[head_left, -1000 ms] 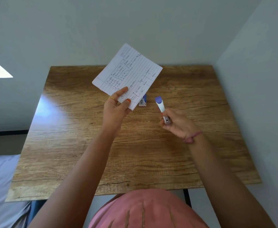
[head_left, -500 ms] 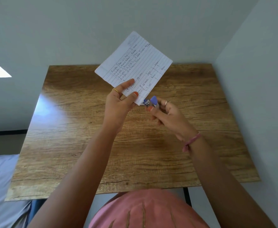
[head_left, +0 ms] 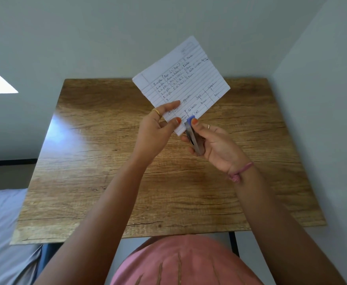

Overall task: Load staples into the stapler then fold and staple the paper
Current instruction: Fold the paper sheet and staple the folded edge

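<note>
— Left hand (head_left: pixel 156 128)?
— Pinching the lined paper (head_left: pixel 184 83) by its lower corner, raised over the wooden table (head_left: pixel 98 165).
— Right hand (head_left: pixel 215 144)?
— Curled round the stapler (head_left: pixel 193 134), blue tip at the paper's bottom edge.
— Around?
— Pale wall (head_left: pixel 107 38) behind, grey bedding (head_left: pixel 2 233) at left, pink wristband (head_left: pixel 239 172).
</note>
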`<state>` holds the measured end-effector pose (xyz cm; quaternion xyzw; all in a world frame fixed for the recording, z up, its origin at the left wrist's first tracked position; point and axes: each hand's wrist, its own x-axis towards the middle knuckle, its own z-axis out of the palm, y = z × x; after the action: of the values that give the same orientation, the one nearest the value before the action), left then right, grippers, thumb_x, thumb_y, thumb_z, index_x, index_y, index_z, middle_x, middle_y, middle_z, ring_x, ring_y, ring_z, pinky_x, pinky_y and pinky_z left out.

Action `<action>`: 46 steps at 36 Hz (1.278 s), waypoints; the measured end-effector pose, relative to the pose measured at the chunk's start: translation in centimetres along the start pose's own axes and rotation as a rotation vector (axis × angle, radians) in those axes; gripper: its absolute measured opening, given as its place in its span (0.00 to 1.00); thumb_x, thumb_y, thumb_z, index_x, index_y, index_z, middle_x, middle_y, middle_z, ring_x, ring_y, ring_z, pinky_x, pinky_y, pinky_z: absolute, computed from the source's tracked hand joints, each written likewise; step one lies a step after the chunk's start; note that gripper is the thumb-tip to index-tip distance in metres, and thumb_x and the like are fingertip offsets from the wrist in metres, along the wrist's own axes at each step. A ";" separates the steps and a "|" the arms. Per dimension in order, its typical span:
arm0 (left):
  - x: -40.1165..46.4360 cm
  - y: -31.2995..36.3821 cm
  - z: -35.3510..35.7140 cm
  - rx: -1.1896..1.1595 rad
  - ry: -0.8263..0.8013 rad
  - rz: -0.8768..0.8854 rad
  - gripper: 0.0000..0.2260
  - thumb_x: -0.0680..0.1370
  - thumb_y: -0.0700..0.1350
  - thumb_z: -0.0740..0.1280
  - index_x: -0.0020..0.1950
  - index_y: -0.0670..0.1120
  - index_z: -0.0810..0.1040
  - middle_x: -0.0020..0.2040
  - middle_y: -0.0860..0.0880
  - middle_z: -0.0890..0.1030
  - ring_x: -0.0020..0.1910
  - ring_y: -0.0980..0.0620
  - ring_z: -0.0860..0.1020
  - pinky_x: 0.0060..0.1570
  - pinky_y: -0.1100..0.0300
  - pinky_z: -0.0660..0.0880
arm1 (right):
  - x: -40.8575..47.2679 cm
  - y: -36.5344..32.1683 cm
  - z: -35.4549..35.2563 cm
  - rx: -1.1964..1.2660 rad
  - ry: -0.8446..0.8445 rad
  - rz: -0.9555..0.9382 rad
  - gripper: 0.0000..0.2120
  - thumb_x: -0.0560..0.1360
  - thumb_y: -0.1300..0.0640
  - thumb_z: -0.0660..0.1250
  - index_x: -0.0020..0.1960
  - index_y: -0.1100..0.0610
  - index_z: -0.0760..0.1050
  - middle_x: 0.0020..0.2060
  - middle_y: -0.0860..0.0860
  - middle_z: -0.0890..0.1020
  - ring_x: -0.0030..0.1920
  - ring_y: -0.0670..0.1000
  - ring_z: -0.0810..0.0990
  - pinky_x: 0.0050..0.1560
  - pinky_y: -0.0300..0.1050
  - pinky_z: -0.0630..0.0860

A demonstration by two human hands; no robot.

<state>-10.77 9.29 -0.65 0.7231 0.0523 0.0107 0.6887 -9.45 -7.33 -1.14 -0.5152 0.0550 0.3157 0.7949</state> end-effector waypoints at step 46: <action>0.3 0.7 -1.1 -0.201 -0.145 -0.111 0.24 0.65 0.45 0.77 0.60 0.47 0.79 0.55 0.46 0.82 0.48 0.48 0.84 0.42 0.58 0.81 | 1.1 0.8 2.0 -0.096 0.170 0.016 0.14 0.62 0.50 0.75 0.45 0.55 0.81 0.40 0.51 0.86 0.48 0.48 0.84 0.38 0.38 0.72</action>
<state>-10.55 10.39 0.06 0.6451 0.0410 -0.0747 0.7593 -9.50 -4.85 -1.32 -0.5772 0.1110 0.2795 0.7592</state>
